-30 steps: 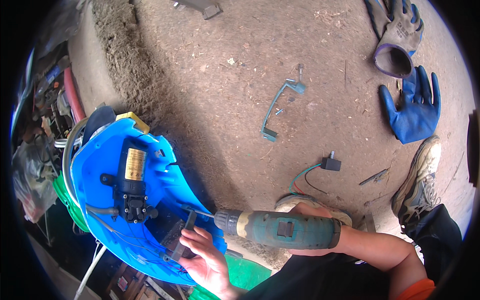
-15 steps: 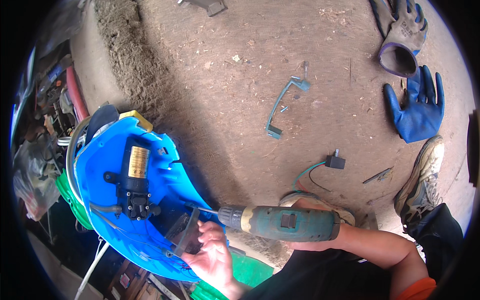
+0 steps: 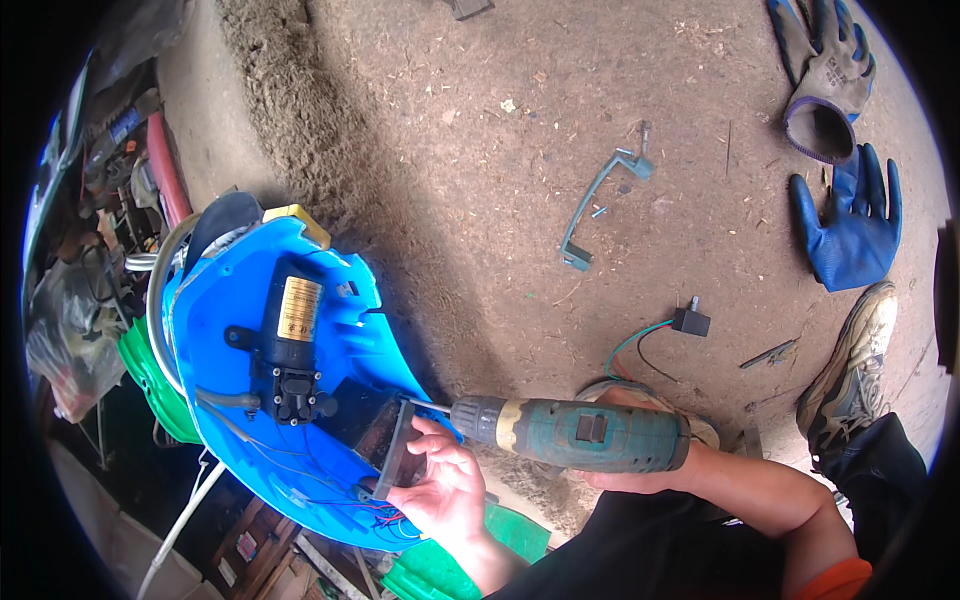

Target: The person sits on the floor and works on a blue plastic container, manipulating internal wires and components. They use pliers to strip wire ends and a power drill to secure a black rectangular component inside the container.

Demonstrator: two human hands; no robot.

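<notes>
Lower centre, my left hand [image 3: 445, 490] grips a dark rectangular box-like part [image 3: 396, 450] by its edge, inside a broken-edged blue plastic shell [image 3: 225, 300]. My right hand [image 3: 630, 480] is wrapped round the grip of a green and black cordless drill [image 3: 590, 436], which mostly covers its fingers. The drill points left, and its thin metal bit [image 3: 430, 406] reaches the upper end of the dark part; the exact contact point is too small to tell. Fixed in the shell is a black pump [image 3: 292, 345] with a gold label. Thin wires [image 3: 385, 518] run below the dark part.
On the dirt floor lie a grey-green handle [image 3: 592, 205], a small black wired component [image 3: 690, 321] and blue-grey work gloves [image 3: 850, 230]. My shoe [image 3: 850, 350] is at the right. Clutter and a plastic bag [image 3: 70, 330] fill the left; green plastic [image 3: 440, 570] shows below.
The whole scene has shifted a little to the right in the view. My left hand still grips the dark part, which stands slightly more upright, and the drill bit remains at its upper end.
</notes>
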